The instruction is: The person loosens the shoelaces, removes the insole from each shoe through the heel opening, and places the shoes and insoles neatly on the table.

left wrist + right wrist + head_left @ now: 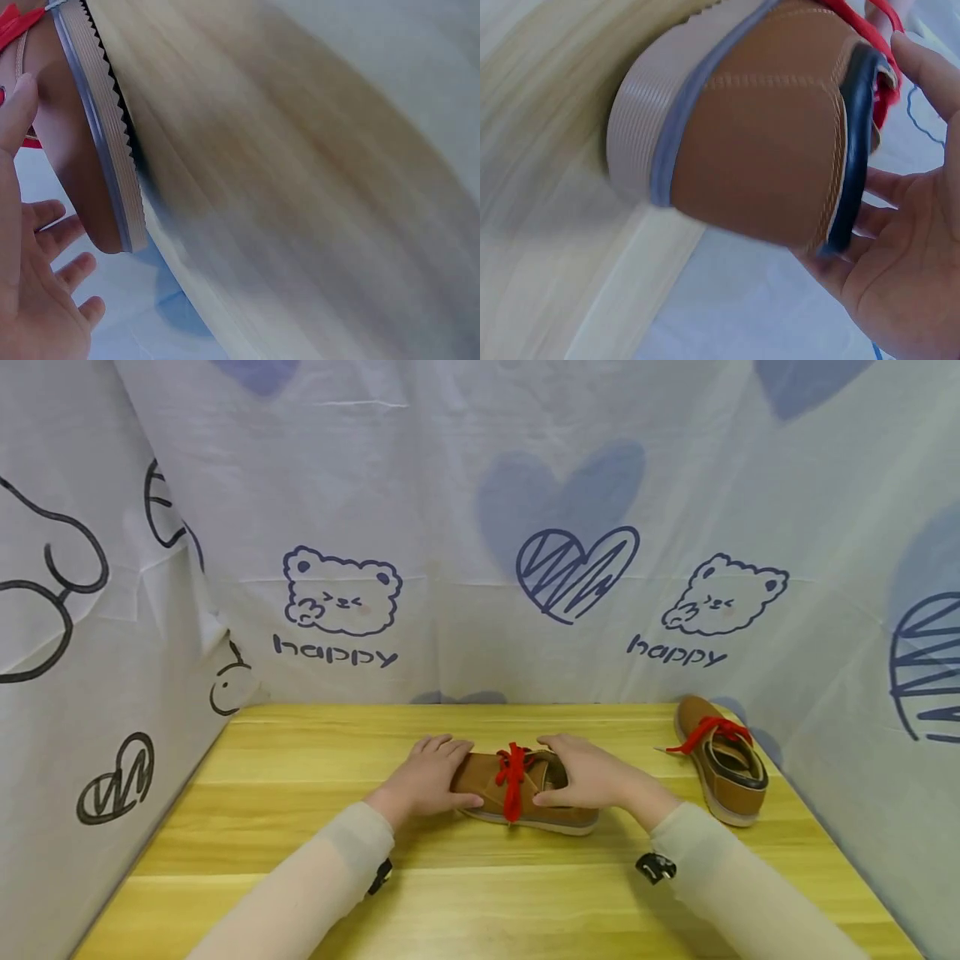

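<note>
Left grip [431, 777]: loose, fingers spread, not closed round anything; thumb on the near side of the toe [79, 142], fingers round past its far side. Right grip [592, 772]: also loose, bracketing the heel [757, 150], thumb on the near side of the opening, fingers beyond the dark collar [859, 135]. Hard to tell in the wrist views whether the right fingers press or only rest there.

Brown shoe [491, 792] sits directly between the two, sole down on the wooden surface [300, 827]. Long axis runs side to side, toe to the left, heel to the right and a bit closer to the person. So left is nearer the toe, right nearer the heel; red laces [513, 781] fall in the gap between the thumbs.

Farther out: second shoe [733, 792], also red-laced, well right of the pair of hands, toe pointing away, nearer the right one. Printed cloth [450, 527] behind. Pale sleeves [322, 868] on both arms.
</note>
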### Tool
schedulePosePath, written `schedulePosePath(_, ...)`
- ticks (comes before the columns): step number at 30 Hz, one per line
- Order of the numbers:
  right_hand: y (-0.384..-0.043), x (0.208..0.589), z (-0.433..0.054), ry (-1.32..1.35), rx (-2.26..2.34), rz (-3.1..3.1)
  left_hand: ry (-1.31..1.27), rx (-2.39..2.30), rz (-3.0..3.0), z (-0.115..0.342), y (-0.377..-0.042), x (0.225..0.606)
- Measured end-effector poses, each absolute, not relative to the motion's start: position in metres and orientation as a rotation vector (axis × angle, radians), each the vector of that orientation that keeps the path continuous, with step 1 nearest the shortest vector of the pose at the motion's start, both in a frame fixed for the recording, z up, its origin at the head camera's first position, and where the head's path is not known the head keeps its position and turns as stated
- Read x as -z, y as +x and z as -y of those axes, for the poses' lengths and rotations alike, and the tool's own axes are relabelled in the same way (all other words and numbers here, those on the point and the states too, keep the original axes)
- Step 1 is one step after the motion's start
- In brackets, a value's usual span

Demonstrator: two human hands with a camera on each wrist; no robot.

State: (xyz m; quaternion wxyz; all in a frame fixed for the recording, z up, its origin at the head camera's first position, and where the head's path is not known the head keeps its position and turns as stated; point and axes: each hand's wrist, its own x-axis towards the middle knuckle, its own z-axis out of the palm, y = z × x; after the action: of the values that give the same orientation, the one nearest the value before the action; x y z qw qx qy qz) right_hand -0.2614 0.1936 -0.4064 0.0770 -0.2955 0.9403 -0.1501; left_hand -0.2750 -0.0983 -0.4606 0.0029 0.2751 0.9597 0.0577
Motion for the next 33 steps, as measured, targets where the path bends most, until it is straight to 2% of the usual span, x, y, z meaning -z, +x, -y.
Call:
schedulePosePath(11, -0.258, 0.409, -0.215, -0.819, 0.436, -2.776, 0.865, -0.233, -2.970, 0.104, -0.276, 0.458)
schedulePosePath(33, -0.263, 0.411, -0.198, -0.867, 0.520, -2.713, 0.834, -0.377, -2.970, 0.126, -0.267, 0.454)
